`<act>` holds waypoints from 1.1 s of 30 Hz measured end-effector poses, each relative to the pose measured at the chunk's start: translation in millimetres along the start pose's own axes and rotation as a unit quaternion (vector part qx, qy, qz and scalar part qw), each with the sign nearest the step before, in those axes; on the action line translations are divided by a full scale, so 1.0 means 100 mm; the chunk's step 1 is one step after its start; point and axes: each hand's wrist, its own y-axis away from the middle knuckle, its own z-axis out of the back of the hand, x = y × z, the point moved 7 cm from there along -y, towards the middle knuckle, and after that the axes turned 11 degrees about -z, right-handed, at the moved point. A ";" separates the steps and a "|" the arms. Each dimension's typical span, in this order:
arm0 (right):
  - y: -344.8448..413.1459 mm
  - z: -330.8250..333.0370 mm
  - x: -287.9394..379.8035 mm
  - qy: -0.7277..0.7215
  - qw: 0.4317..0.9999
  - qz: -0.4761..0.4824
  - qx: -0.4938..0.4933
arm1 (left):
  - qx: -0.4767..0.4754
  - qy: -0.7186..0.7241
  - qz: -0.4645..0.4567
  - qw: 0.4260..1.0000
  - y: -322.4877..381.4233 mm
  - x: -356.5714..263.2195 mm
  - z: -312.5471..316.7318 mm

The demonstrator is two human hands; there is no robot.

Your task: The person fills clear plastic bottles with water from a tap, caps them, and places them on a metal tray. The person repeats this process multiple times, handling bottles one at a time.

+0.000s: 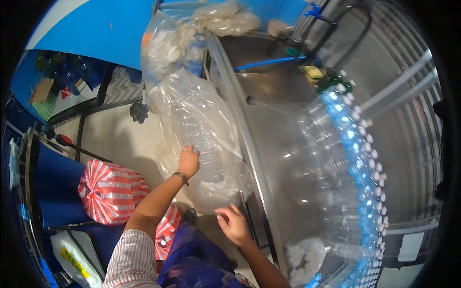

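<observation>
A large clear plastic bag [219, 108] stands before me against the sink counter. Through its mouth I see ribbed clear plastic bottles [201, 144] packed in a row. My left hand [189, 160], with a watch-like band on the wrist, lies over the near side of these bottles. Its fingertips are bent downward, and whether they grip a bottle I cannot tell. Beside the bag's near end, my right hand [233, 224] is raised with thumb and fingers apart, holding nothing.
To the right, a stainless steel sink counter [266, 151] bears rows of clear bottles with blue labels [354, 158] and white caps. A blue hose [272, 63] and a yellow sponge [313, 73] lie farther back. Red-and-white striped bags [111, 190] sit left. A dark glove [138, 112] hangs beyond.
</observation>
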 end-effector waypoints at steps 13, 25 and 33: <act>-2.55 -1.67 -2.19 0.396 0.898 -0.147 0.124 | 0.161 -0.090 0.030 0.982 -0.80 1.22 -1.46; -2.14 -2.00 -2.24 0.459 0.779 0.069 0.422 | 0.273 -0.106 0.002 0.956 -0.97 1.32 -1.46; -1.98 -2.02 -2.01 0.515 0.698 0.027 0.497 | 0.266 0.005 -0.019 0.964 -0.61 1.03 -0.98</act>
